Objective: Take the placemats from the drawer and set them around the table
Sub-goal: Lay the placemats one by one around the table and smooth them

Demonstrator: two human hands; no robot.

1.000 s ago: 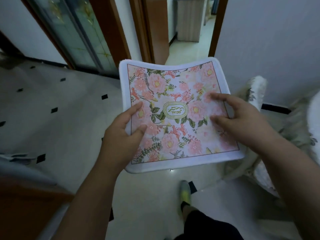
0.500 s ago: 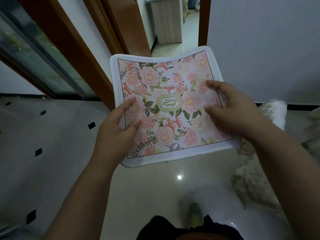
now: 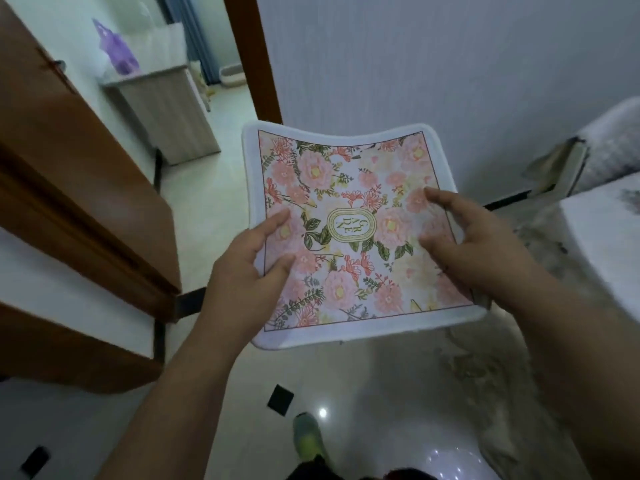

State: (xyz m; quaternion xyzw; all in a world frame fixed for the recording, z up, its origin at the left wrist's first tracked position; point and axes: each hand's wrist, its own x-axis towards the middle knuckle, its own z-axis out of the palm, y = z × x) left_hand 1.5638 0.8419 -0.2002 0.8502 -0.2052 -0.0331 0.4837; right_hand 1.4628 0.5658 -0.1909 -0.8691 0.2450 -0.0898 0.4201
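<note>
Head camera: a person holds a floral placemat point(image 3: 353, 216) flat in the air above the pale tiled floor point(image 3: 363, 386), left hand point(image 3: 247, 271) pinching its left edge, thumb on top, right hand point(image 3: 474, 247) gripping its right side with curled fingers; a wooden door point(image 3: 86, 174) stands left of the placemat.

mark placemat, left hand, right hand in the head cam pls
placemat point(image 3: 349, 188): head view, upper floral area above the oval label.
left hand point(image 3: 247, 268): head view, back of the hand, gripping the mat's left edge.
right hand point(image 3: 474, 244): head view, back of the hand, gripping the mat's right side.
</note>
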